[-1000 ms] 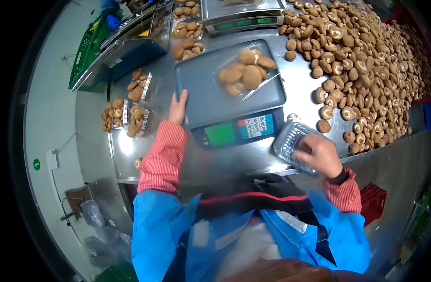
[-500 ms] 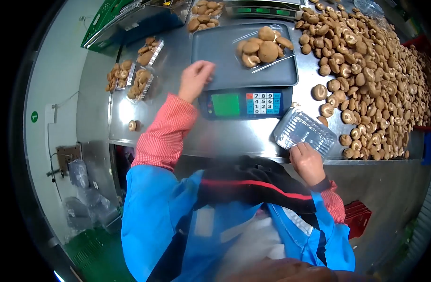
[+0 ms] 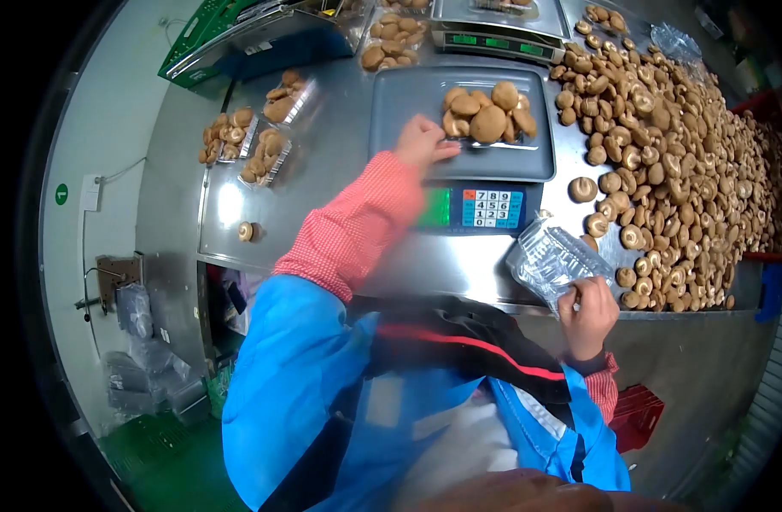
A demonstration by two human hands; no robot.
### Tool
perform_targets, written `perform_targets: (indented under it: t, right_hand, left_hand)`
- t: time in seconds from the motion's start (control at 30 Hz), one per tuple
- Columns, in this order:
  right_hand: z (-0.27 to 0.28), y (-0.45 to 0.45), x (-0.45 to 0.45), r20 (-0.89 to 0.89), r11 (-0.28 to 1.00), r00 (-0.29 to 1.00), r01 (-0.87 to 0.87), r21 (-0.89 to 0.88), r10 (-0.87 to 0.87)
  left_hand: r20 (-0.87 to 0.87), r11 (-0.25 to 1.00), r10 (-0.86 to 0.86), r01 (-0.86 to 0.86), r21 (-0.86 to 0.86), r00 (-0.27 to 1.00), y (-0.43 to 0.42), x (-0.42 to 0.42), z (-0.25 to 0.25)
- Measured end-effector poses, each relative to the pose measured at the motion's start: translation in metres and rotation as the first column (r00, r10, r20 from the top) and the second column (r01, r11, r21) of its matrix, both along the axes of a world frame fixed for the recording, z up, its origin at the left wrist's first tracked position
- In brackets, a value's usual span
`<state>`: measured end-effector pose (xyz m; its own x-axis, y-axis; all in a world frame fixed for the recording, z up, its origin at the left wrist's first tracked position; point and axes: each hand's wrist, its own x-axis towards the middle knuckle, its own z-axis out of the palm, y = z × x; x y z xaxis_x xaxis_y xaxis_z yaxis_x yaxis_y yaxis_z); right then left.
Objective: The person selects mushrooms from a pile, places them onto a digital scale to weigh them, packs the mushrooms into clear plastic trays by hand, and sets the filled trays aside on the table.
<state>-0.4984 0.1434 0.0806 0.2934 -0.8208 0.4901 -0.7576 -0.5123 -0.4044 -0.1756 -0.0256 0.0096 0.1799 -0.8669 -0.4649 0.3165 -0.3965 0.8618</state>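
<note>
A clear plastic tray of brown mushrooms (image 3: 488, 119) rests on the grey pan (image 3: 399, 98) of a weighing scale. My left hand (image 3: 423, 143) is over the pan, at the left end of that tray. Its thumb and fingers are apart, and I cannot tell whether they touch the tray. My right hand (image 3: 591, 314) pinches the near edge of a clear plastic container (image 3: 551, 258), right of the scale's keypad (image 3: 492, 208). My left sleeve covers part of the scale's green display (image 3: 438, 207).
A large heap of loose mushrooms (image 3: 664, 162) covers the right side of the metal table (image 3: 323, 162). Filled trays (image 3: 269, 154) sit at the left, near a single mushroom (image 3: 247, 231). A second scale (image 3: 495, 43) and a green crate (image 3: 199, 38) stand at the back.
My left hand has moved right to the mushroom tray, which now lies straighter on the pan. My right hand keeps the container, which is tilted differently. The whole view has shifted slightly.
</note>
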Motion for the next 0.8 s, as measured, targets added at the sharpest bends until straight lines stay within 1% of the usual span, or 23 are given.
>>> perform_targets:
  t: [0.1, 0.13, 0.23, 0.3, 0.33, 0.37, 0.43, 0.53, 0.57, 0.6, 0.63, 0.67, 0.7, 0.73, 0.77, 0.8]
  right_hand:
    - [-0.002, -0.001, 0.003, 0.022, 0.998, 0.998, 0.066, 0.003, -0.066]
    - [-0.002, -0.002, 0.004, 0.033, 0.998, 0.997, 0.063, 0.019, -0.064]
    - [-0.004, -0.006, 0.010, 0.032, 0.996, 0.996, 0.081, -0.022, -0.081]
    - [-0.006, -0.006, 0.014, 0.058, 0.994, 0.993, 0.101, -0.032, -0.099]
    - [-0.005, -0.006, 0.017, 0.058, 0.993, 0.992, 0.111, -0.037, -0.108]
    - [-0.003, -0.007, 0.020, 0.058, 0.991, 0.991, 0.124, -0.044, -0.121]
    - [0.000, -0.009, 0.027, 0.065, 0.989, 0.989, 0.136, -0.065, -0.132]
    - [0.006, -0.008, 0.036, 0.057, 0.982, 0.984, 0.174, -0.067, -0.170]
    - [0.007, -0.008, 0.038, 0.058, 0.980, 0.982, 0.184, -0.070, -0.180]
    - [0.008, -0.008, 0.040, 0.059, 0.978, 0.980, 0.194, -0.072, -0.190]
    - [0.008, -0.007, 0.041, 0.059, 0.976, 0.978, 0.206, -0.073, -0.202]
    - [0.007, -0.004, 0.041, 0.056, 0.974, 0.974, 0.222, -0.046, -0.219]
    - [0.007, -0.001, 0.043, 0.054, 0.970, 0.971, 0.236, -0.050, -0.233]
    - [0.008, 0.000, 0.046, 0.046, 0.966, 0.967, 0.253, -0.048, -0.251]
    - [0.008, 0.003, 0.046, 0.035, 0.962, 0.962, 0.271, -0.042, -0.270]
    - [0.006, 0.008, 0.046, 0.040, 0.947, 0.947, 0.320, -0.014, -0.320]
  left_hand:
    - [-0.115, 0.999, 0.011, -0.015, -0.030, 0.993, 0.010, 0.043, 0.016]
    - [-0.127, 0.998, 0.043, -0.048, -0.037, 0.991, 0.012, 0.062, 0.020]
    - [-0.095, 0.986, 0.115, -0.126, -0.113, 0.989, 0.009, 0.131, 0.024]
    - [-0.046, 0.964, 0.213, -0.217, -0.154, 0.976, 0.005, 0.178, 0.025]
    - [-0.021, 0.965, 0.212, -0.213, -0.155, 0.977, 0.003, 0.200, 0.027]
    - [0.030, 0.952, 0.274, -0.266, -0.153, 0.961, 0.003, 0.216, 0.028]
    - [0.047, 0.930, 0.331, -0.317, -0.185, 0.942, -0.007, 0.265, -0.011]
    - [0.064, 0.887, 0.443, -0.427, -0.173, 0.894, 0.000, 0.271, -0.026]
    - [0.550, 0.967, 0.248, -0.172, -0.186, 0.798, 0.004, 0.273, -0.034]
    - [0.891, 0.996, 0.029, 0.065, -0.065, 0.453, 0.011, 0.278, -0.047]
    - [0.988, 0.964, -0.149, 0.218, 0.155, -0.040, 0.015, 0.289, -0.069]
    - [0.935, 0.974, 0.023, 0.204, -0.101, 0.355, 0.001, 0.339, -0.164]
    - [0.706, 0.929, 0.187, 0.110, -0.353, 0.683, -0.011, 0.384, -0.250]
    - [0.657, 0.978, 0.144, -0.005, -0.209, 0.740, -0.001, 0.342, -0.200]
    - [0.312, 0.954, 0.297, -0.265, -0.144, 0.902, 0.005, 0.306, -0.168]
    - [-0.024, 0.845, 0.534, -0.533, 0.026, 0.845, 0.011, 0.271, -0.136]
